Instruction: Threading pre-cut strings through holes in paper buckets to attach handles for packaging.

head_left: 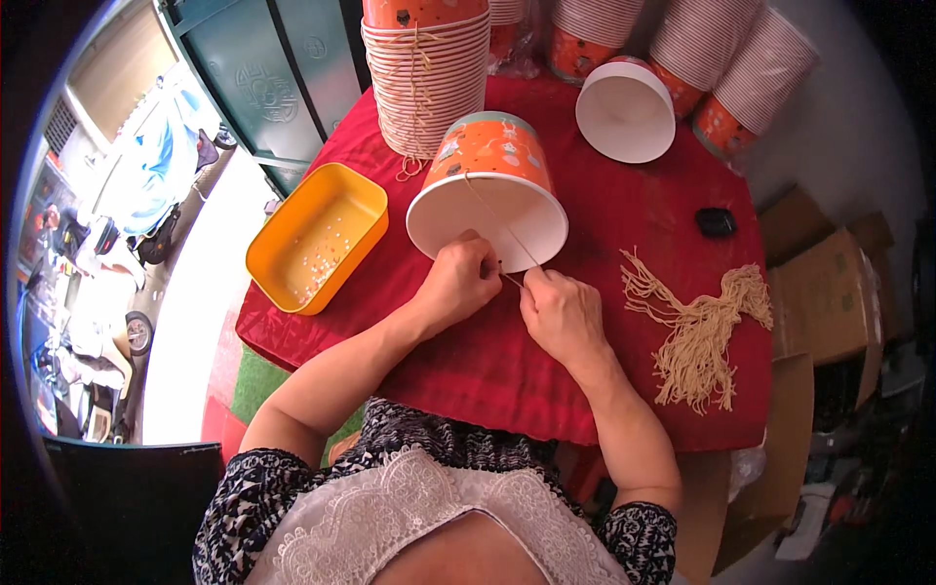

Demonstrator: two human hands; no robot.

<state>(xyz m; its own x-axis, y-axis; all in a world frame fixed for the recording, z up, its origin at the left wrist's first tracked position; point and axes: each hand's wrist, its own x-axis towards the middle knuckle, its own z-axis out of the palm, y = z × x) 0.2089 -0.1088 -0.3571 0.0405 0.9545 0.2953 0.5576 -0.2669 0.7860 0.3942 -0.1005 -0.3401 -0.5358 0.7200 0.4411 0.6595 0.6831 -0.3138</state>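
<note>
An orange paper bucket (pixel 497 156) with printed figures lies on its side, its white open mouth facing me. A thin beige string (pixel 499 220) comes from its upper rim, crosses the mouth and runs down to my hands. Just below the near rim, my left hand (pixel 462 281) is closed with its fingers pinched on the string. My right hand (pixel 565 310), also closed, grips the string a little to the right. A short stretch of string shows between the two hands. The fingertips are partly hidden, so I cannot make out any knot.
On the red tablecloth (pixel 429 390) stand a yellow tub (pixel 357 265) with small white bits, a tall bucket stack (pixel 429 88), another tipped bucket (pixel 626 113), a string bundle (pixel 704 336) and a small black object (pixel 716 222). More stacks line the back; cardboard boxes (pixel 824 302) sit right.
</note>
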